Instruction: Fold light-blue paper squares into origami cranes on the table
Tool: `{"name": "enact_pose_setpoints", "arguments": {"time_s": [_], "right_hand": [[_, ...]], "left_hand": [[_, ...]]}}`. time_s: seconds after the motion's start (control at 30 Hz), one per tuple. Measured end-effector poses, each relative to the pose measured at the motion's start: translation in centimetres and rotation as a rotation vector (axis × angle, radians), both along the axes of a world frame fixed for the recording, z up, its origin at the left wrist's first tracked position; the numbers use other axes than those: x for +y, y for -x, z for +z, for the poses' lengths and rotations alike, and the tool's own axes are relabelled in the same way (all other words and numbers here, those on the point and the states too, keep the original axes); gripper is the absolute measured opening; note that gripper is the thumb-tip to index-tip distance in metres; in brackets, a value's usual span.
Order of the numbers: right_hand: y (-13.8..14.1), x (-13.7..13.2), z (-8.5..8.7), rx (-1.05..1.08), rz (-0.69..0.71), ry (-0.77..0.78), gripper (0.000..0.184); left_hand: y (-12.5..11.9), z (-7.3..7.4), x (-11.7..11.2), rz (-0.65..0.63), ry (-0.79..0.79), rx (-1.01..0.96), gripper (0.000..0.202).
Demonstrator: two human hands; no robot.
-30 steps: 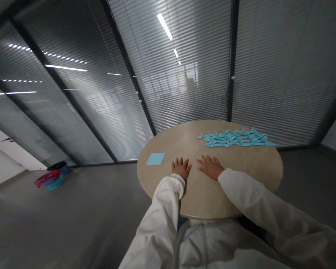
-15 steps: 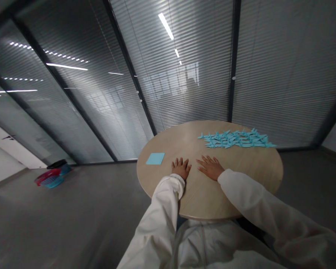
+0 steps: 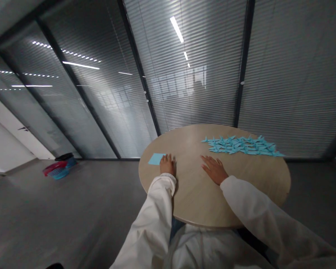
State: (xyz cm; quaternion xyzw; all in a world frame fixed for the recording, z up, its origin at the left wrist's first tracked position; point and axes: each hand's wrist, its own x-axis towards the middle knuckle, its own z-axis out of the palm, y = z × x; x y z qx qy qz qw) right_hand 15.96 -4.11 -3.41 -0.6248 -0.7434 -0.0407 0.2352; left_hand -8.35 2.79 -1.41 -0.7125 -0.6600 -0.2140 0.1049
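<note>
My left hand [image 3: 167, 165] is at the right edge of a blue square of paper [image 3: 155, 158] on the left part of the round wooden table [image 3: 196, 201]. Its fingers point forward, slightly apart, and overlap the paper's right corner in view; whether they touch it I cannot tell. My right hand [image 3: 214, 170] rests palm down near the table's middle, fingers stretched out, holding nothing. Beyond it, at the far right of the table, lie several blue folded paper cranes [image 3: 240, 145] packed close together in rows.
Behind the table stands a glass partition with blinds [image 3: 190, 101] and dark frames. On the grey floor [image 3: 100, 209] to the left are a red and blue plastic basket [image 3: 57, 171] and a black-rimmed basket [image 3: 67, 158]. A white door [image 3: 25, 130] is at far left.
My left hand has moved left, from the table's middle to the blue paper. My right hand stays about where it was on the table. The view has shifted slightly left.
</note>
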Motion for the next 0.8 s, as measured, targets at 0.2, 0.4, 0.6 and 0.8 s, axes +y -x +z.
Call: {"name": "enact_pose_setpoints", "arguments": {"time_s": [0.2,0.4,0.6,0.8], "right_hand": [[-0.2,-0.1,0.5,0.086,0.01,-0.043,0.047],[-0.3,-0.1,0.9,0.136,0.03,-0.036,0.048],[-0.4,0.0,1.0,0.169,0.043,-0.064,0.049],[-0.3,-0.1,1.1,0.198,0.062,-0.054,0.049]], "left_hand": [[4.3,0.2,2.1,0.209,0.051,0.031,0.056],[4.9,0.6,2.3,0.239,0.251,0.014,0.04],[4.5,1.4,1.7,0.258,0.276,0.007,0.036],[3.7,2.0,0.7,0.29,0.261,-0.008,0.036]]}}
